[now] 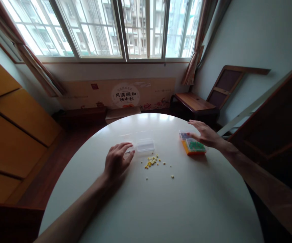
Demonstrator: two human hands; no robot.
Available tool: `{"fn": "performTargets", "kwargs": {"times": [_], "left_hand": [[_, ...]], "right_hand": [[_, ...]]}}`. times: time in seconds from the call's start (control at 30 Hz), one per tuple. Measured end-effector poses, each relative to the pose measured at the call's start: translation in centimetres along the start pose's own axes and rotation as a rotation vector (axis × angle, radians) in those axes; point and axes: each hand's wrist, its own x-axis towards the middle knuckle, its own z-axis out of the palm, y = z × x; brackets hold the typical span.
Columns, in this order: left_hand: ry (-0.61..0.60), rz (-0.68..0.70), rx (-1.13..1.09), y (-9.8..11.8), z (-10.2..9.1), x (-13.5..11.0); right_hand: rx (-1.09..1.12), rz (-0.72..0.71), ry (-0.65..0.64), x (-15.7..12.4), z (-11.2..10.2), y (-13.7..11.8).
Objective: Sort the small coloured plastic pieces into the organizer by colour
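Note:
My left hand (118,158) rests low over the white table, thumb and fingers curled around the end of a small clear plastic box (130,147), partly hidden by the fingers. Just right of it sits another clear plastic box (145,146), lidless on top. Small yellow and cream pieces (151,162) lie scattered in front of these boxes. At the right, my right hand (203,133) reaches over a group of little boxes with its fingers spread. Under and beside it are a box of green pieces (196,145), a box of dark purple pieces (184,135) and an orange box (186,148).
The round white table (166,206) has a curved edge. Beyond it stand a wooden chair (196,102) at the right and a flat cardboard box (122,114) by the wall. Wooden cabinets (6,131) are at the left, and a barred window (97,28) is ahead.

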Motion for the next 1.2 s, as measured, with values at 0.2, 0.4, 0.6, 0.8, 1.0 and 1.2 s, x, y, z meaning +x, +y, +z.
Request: {"fn": "performTargets", "kwargs": {"times": [0.2, 0.4, 0.6, 0.8, 1.0, 1.2], "left_hand": [[-0.014, 0.031, -0.036, 0.4, -0.2, 0.0], [-0.024, 0.028, -0.049, 0.4, -0.1, -0.1], [-0.039, 0.021, -0.076, 0.6, -0.3, -0.1], [-0.030, 0.021, -0.079, 0.7, -0.4, -0.2], [-0.003, 0.033, -0.078, 0.5, -0.4, -0.2], [0.015, 0.070, -0.181, 1.8, -1.0, -0.4]], "right_hand": [[0.108, 0.043, -0.201, -1.1, 1.9, 2.0], [0.120, 0.031, -0.152, -1.2, 1.5, 1.2], [0.130, 0.137, -0.192, -0.4, 1.0, -0.1], [0.114, 0.218, -0.239, 1.8, 1.1, -1.1], [-0.032, 0.177, -0.123, 3.0, 0.2, -3.6], [0.085, -0.155, 0.044, 1.9, -1.0, -9.7]]}}
